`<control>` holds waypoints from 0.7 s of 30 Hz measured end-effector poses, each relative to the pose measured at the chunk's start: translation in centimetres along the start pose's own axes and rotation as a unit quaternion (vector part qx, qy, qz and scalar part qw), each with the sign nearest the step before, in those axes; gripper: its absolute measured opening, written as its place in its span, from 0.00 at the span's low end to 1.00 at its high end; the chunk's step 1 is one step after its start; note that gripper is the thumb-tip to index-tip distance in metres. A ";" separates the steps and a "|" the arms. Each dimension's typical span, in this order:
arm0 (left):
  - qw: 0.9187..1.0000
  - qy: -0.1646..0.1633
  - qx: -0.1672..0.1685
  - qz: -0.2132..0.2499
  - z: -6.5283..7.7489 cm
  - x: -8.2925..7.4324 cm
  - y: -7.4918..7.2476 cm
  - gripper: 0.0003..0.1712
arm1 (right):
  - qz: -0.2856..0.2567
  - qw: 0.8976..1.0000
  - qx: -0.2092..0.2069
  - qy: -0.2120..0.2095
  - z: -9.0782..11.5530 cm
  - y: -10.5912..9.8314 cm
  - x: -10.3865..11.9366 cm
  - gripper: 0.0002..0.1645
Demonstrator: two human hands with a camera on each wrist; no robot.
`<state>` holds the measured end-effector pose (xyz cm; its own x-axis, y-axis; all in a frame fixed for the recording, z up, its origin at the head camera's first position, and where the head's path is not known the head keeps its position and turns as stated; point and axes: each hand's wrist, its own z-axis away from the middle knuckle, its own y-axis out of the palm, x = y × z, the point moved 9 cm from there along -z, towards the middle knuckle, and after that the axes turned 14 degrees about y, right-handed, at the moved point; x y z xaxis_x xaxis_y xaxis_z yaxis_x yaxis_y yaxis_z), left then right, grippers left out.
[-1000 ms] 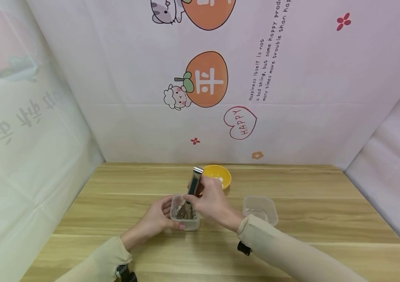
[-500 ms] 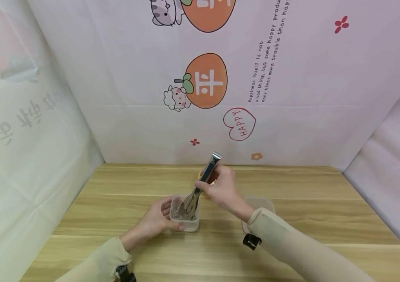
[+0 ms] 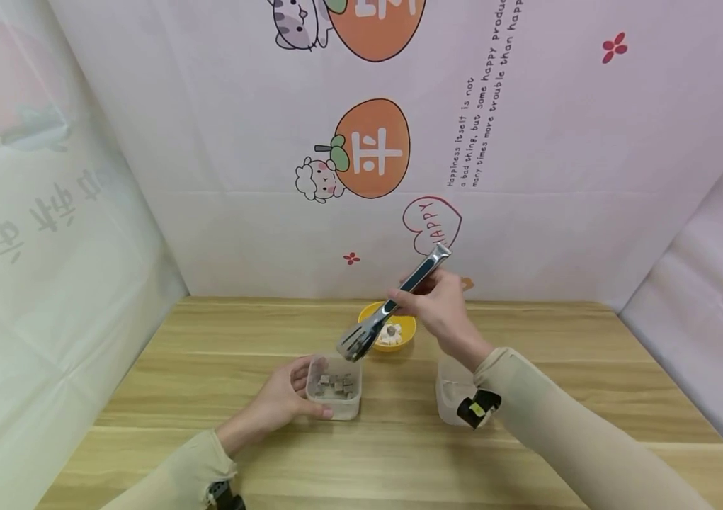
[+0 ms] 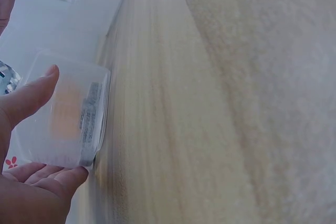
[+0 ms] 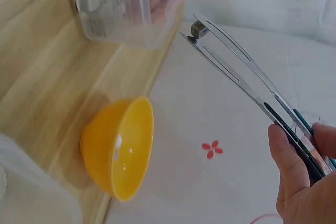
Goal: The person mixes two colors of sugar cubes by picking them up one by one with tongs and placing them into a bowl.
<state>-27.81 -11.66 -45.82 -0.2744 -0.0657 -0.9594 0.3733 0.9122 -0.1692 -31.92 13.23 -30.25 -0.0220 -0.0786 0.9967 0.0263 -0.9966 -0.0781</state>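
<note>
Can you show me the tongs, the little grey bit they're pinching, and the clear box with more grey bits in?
Tongs (image 3: pixel 382 316), head view: on metal just below the dark handle.
Little grey bit (image 5: pixel 198 30), right wrist view: its side.
Clear box (image 3: pixel 346 409), head view: its front wall.

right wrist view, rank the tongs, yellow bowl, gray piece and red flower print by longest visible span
Largest to smallest:
1. tongs
2. yellow bowl
3. gray piece and red flower print: they look much alike, so I wouldn't rank them
</note>
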 end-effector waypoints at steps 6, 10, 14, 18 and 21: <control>1.000 0.000 -0.003 0.000 0.1 0.0 0.1 0.60 | 0.008 0.998 -0.048 0.027 -2.2 -3.2 -0.4 0.17; 1.000 -0.002 -0.004 0.000 0.2 0.0 0.2 0.61 | 0.037 0.995 -0.086 0.039 -3.3 -4.8 -1.0 0.19; 1.000 -0.002 -0.004 0.001 0.1 0.1 0.1 0.60 | 0.068 0.990 -0.116 0.039 -4.0 -5.7 -1.4 0.22; 1.000 -0.001 -0.006 0.000 0.1 0.1 0.0 0.60 | 0.109 0.984 -0.136 0.033 -4.4 -6.2 -1.7 0.21; 1.000 -0.003 -0.006 -0.002 0.0 0.1 0.0 0.61 | 0.120 0.983 -0.137 0.030 -4.6 -6.3 -2.1 0.19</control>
<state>-27.82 -11.69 -45.92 -0.2698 -0.0711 -0.9603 0.3613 0.9169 -0.1694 -36.68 19.57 -31.93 -0.1080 -0.3047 0.9463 -0.2314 -0.9180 -0.3220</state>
